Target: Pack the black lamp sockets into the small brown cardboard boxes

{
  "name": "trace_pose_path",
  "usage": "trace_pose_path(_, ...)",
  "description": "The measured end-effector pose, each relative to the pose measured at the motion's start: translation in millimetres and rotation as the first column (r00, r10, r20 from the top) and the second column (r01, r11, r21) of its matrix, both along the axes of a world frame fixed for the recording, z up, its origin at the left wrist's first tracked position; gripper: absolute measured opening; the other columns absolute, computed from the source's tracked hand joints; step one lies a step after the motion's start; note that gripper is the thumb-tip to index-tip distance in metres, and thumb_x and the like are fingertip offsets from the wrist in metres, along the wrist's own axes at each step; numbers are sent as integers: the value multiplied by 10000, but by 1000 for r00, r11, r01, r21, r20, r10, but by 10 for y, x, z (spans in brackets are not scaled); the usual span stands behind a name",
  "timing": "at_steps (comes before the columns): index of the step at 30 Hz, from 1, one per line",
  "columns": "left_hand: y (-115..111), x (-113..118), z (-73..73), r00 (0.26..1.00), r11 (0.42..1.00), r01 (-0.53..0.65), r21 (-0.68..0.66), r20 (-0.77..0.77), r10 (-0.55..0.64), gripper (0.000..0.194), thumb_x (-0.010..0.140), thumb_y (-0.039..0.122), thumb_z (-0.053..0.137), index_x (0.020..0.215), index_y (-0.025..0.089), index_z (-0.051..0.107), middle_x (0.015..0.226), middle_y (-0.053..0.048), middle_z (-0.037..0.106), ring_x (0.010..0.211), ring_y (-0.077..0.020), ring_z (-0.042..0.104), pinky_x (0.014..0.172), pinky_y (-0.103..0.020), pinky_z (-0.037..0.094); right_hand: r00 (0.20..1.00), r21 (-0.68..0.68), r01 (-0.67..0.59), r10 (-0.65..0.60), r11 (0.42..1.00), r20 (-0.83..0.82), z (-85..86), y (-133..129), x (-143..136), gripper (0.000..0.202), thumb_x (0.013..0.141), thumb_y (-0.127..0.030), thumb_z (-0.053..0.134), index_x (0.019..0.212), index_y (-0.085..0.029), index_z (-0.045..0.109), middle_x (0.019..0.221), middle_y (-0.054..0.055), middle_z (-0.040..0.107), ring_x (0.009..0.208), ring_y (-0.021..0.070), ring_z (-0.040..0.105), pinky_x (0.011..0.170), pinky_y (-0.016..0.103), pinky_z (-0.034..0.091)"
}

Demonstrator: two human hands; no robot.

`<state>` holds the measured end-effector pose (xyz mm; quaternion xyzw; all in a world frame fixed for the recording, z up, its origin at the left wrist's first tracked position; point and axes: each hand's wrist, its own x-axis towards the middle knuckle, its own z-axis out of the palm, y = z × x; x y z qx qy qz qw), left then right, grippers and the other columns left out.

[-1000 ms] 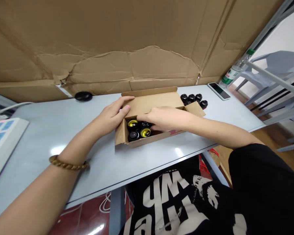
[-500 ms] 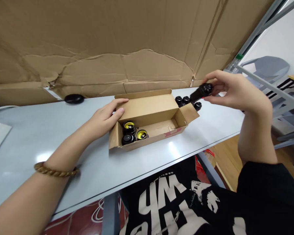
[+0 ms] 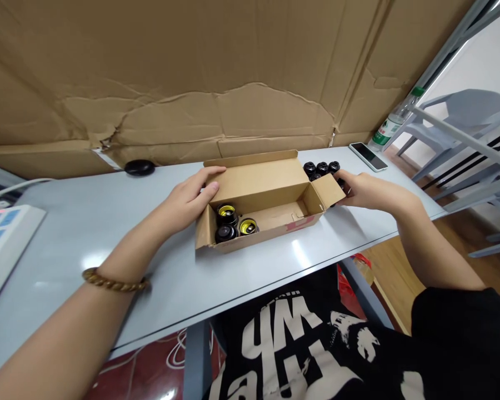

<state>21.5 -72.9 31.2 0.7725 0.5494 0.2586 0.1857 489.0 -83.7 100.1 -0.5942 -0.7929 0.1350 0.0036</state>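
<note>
Centrally, an open corrugated cardboard box (image 3: 270, 205) sits on the glossy grey table (image 3: 87, 222); left hand (image 3: 189, 197) rests fingers flat on its rear-left rim, gripping nothing. Inside at left — round black caps (image 3: 233, 223), some yellow-centred. Right hand (image 3: 369, 189) curls around loose black caps (image 3: 321, 168) behind the right flap; grip probably closed, partly hidden. Phone (image 3: 367, 156) and bottle (image 3: 394, 121) upper right.

The right hand (image 3: 364, 189) covers part of the black parts (image 3: 321, 168) behind the box flap (image 3: 329, 190). Grip state undeterminable. The scale (image 3: 2, 239) is cut by the left edge.
</note>
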Motion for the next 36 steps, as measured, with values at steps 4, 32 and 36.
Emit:
trace_pose_path(4,1,5,-6,1000,1000,10,12,6,-11,725,1151,678,396,1696,254,616,1738,-116,657,1591,-432,602,1369,-613,483,997,110,57,-61,992,38,303,-91,-53,458,981,-400,774,1399,-246,669,1033,100,837,836,304,756,760,428,535)
trace_pose_path(32,15,9,-17,1000,999,16,37,-22,-15,736,1161,671,388,1694,217,616,1709,-145,685,1538,-410,643,1351,-592,488,694,-308,-660,398,685,-600,-32,233,-1678,231,995,-272,832,1059,-221,616,996,-9,674,886,151,627,796,273,522)
trace_pose_path(36,-9,26,23,1000,1000,15,20,-17,-15,726,1165,673,391,1702,239,613,1712,-138,684,1547,-412,633,1344,-593,496,567,-140,-635,335,760,-753,203,131,-1241,451,987,-309,800,1396,-234,625,1370,90,725,1131,208,759,974,348,626)
